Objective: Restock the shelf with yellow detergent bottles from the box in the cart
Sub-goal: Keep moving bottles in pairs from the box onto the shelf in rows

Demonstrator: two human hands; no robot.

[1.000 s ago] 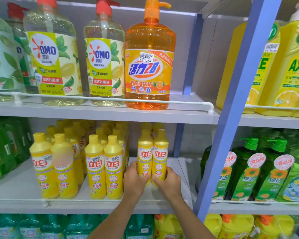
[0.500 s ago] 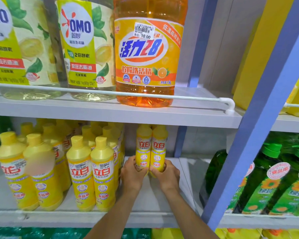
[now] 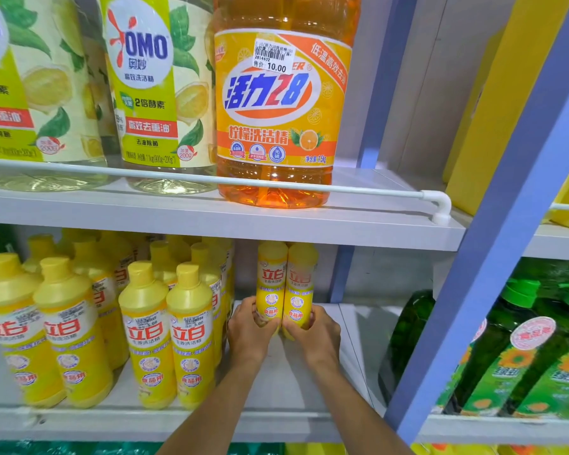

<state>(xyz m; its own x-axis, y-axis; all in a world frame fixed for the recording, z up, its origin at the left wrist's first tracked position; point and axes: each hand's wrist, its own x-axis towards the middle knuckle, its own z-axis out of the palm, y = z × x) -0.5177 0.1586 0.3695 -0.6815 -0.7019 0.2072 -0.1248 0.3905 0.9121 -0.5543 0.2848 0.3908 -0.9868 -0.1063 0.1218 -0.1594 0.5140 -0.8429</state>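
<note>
Two yellow detergent bottles stand side by side deep on the white middle shelf (image 3: 296, 382). My left hand (image 3: 248, 326) grips the base of the left bottle (image 3: 270, 284). My right hand (image 3: 314, 333) grips the base of the right bottle (image 3: 301, 284). Their caps are hidden under the upper shelf's edge. Several more yellow detergent bottles (image 3: 147, 326) stand in rows to the left, a narrow gap away. The box and the cart are out of view.
On the upper shelf (image 3: 375, 221) stand a big orange detergent jug (image 3: 276, 103) and pale OMO bottles (image 3: 155, 90) behind a white rail. A blue upright post (image 3: 493, 254) borders the bay on the right. Green bottles (image 3: 519, 349) fill the neighbouring bay.
Both hands have pushed the two bottles further back on the shelf. The camera has moved closer, so the upper shelf now hides the caps.
</note>
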